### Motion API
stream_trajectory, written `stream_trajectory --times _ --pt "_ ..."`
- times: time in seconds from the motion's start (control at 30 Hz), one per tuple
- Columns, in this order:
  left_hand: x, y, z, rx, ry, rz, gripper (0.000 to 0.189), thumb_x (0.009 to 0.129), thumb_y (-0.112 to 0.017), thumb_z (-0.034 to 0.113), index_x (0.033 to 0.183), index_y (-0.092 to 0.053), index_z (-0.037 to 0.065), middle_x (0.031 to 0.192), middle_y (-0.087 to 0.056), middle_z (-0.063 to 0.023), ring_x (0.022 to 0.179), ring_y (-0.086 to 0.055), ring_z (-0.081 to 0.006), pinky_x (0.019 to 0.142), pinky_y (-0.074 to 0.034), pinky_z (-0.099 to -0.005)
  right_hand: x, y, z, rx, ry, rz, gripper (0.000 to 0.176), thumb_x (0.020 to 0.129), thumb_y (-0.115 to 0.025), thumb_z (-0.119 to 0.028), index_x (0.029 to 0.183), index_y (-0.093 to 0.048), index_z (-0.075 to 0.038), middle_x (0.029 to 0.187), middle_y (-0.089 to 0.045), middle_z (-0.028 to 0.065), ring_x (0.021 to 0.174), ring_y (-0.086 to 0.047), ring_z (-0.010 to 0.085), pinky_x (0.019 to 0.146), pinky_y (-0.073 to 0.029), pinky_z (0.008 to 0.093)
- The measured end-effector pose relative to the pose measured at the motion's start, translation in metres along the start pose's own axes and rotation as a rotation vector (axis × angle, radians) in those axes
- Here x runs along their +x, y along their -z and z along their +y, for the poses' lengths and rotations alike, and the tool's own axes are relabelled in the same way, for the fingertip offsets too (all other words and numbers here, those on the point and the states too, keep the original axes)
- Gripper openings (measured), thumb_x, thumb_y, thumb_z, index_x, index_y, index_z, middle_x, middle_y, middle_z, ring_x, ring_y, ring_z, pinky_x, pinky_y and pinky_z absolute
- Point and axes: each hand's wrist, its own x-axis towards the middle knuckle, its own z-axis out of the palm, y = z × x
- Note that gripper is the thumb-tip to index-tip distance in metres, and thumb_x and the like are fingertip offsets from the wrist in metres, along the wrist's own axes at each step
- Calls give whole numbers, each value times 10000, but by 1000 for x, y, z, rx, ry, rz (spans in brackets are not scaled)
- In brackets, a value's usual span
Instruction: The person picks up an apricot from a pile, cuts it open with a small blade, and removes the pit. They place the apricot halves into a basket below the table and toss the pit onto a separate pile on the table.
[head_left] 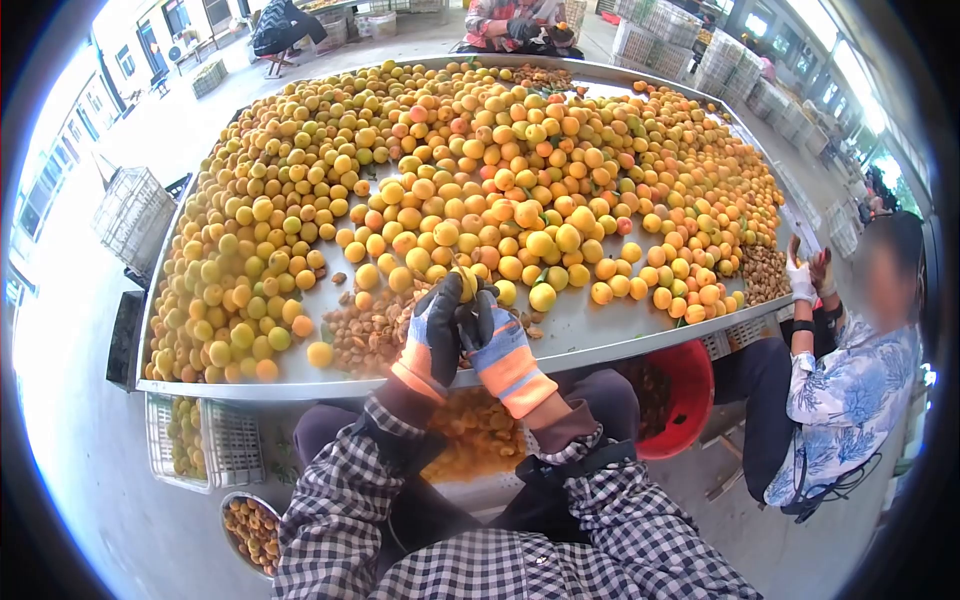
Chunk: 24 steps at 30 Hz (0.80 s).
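Both my hands wear dark-palmed gloves with orange and blue-grey cuffs and meet at the near edge of a metal table (580, 335). My left hand (436, 325) has its fingers closed round a yellow apricot (465, 284). My right hand (492, 335) presses against it from the right, fingers bent together; what its fingertips grip is hidden. Beyond them spreads a large heap of yellow-orange apricots (480, 190). Just left of my hands lies a pile of brown pits (365, 335). Below, between my knees, a container holds opened orange fruit (480, 435).
A co-worker (850, 370) sits at the right, near a red tub (690, 400). Another person (510, 25) is across the table. At the lower left are a white crate (235, 445) and a bowl of brownish pieces (252, 533). More pits (765, 275) lie at the table's right.
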Motion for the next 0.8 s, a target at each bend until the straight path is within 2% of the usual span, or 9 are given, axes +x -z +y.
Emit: stream_trajectory --times 0.13,0.2,0.33,0.43,0.53,0.6,0.63,0.7,0.8 --pt "1 16 2 201 -2 -66 424 994 -461 377 1147 -588 3 974 -637 -53 821 -590 -125 747 -464 -252 3 6 -3 -8 -90 -69 316 845 -641 -167 1090 -502 -21 935 -617 223 886 -605 420 706 -500 446" --pt "3 15 3 381 -120 -43 422 997 -453 372 1145 -592 1 953 -627 -36 795 -568 -105 741 -448 -244 5 11 -8 -162 -129 -44 354 842 -646 -167 1120 -481 -23 950 -621 225 899 -610 414 723 -507 448" --pt "-3 3 9 279 -51 -126 426 996 -453 376 1152 -596 6 983 -629 -32 827 -567 -99 767 -443 -236 2 14 -4 -219 -57 53 395 843 -647 -170 1155 -454 -24 970 -626 223 902 -615 412 733 -511 450" --pt "-1 3 4 319 -67 -16 425 992 -462 381 1152 -606 15 1009 -633 -38 849 -572 -102 781 -443 -240 2 16 -9 -246 -89 46 416 847 -644 -175 1175 -433 -29 983 -630 216 891 -617 416 734 -512 453" --pt "7 10 -2 431 -169 28 421 986 -472 392 1145 -620 32 964 -651 -45 818 -583 -109 754 -452 -240 2 11 -6 -245 -74 72 427 845 -644 -173 1185 -429 -29 990 -627 222 896 -617 419 741 -513 455" --pt "9 12 -1 631 -299 66 416 972 -506 390 1125 -627 23 875 -657 -51 751 -592 -114 709 -466 -246 3 8 -7 -169 -149 -23 456 838 -649 -175 1203 -420 -24 1003 -623 237 913 -615 418 757 -513 454" --pt "8 13 -2 631 -298 66 416 972 -506 390 1125 -627 23 875 -657 -51 751 -592 -114 709 -466 -246 2 4 -5 -169 -150 -23 456 838 -649 -175 1203 -420 -24 1003 -623 237 913 -615 418 757 -513 454" --pt "6 13 -5 244 0 193 386 949 -564 344 1120 -621 3 825 -658 -59 722 -603 -119 679 -473 -249 1 -4 -3 -206 -142 -13 457 830 -654 -164 1195 -424 -15 989 -621 240 908 -615 420 751 -512 454" --pt "10 21 -9 222 -25 151 368 928 -605 305 1109 -617 -16 875 -662 -65 742 -620 -127 690 -482 -250 2 4 -10 -198 -180 -48 463 829 -650 -151 1212 -421 -26 974 -625 226 890 -619 421 730 -513 457"
